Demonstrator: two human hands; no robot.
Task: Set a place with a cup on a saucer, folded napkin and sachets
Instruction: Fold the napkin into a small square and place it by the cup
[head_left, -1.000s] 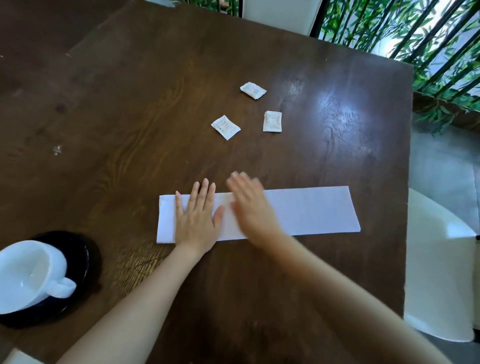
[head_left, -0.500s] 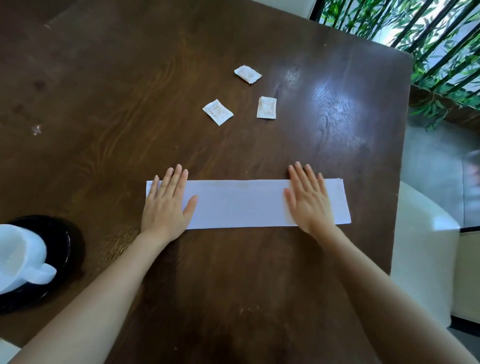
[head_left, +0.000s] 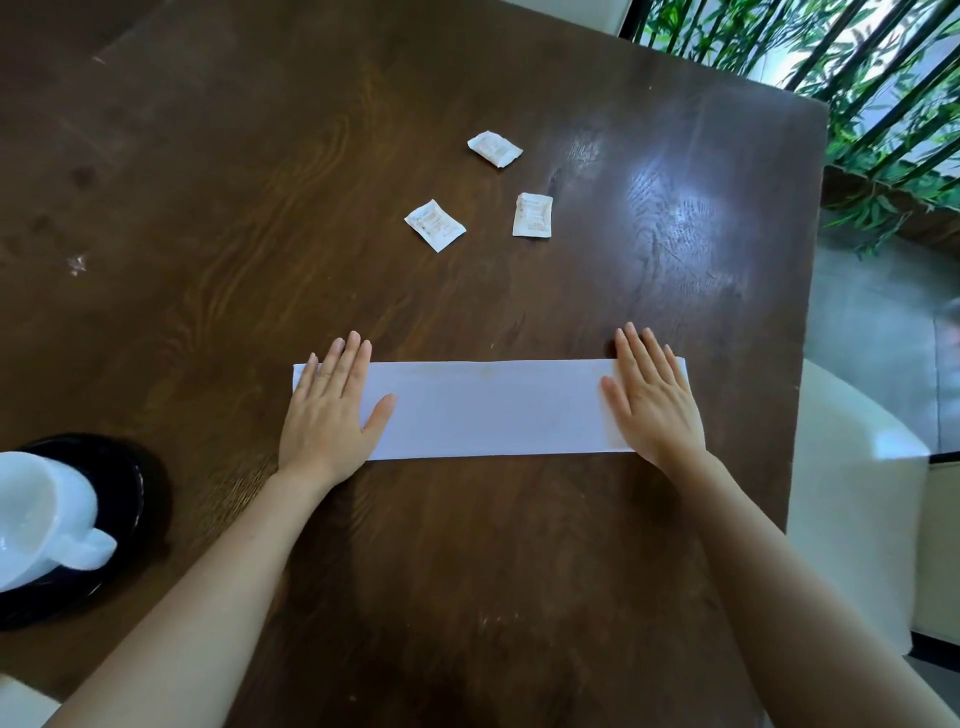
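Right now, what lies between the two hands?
Head view: only the bare middle of the napkin, flat on the table, between left hand and right hand.

A single wide-angle camera worn on the head looks forward and steeply down over a dark wooden table (head_left: 218, 218), close enough that both bare forearms run in from the bottom edge. The left hand (head_left: 332, 415) and right hand (head_left: 655, 402) sit just below mid-frame; a cup (head_left: 36, 514) is cut by the left edge. The table's far right corner, bamboo foliage (head_left: 878, 93) and a pale chair (head_left: 852, 499) fill the right side.
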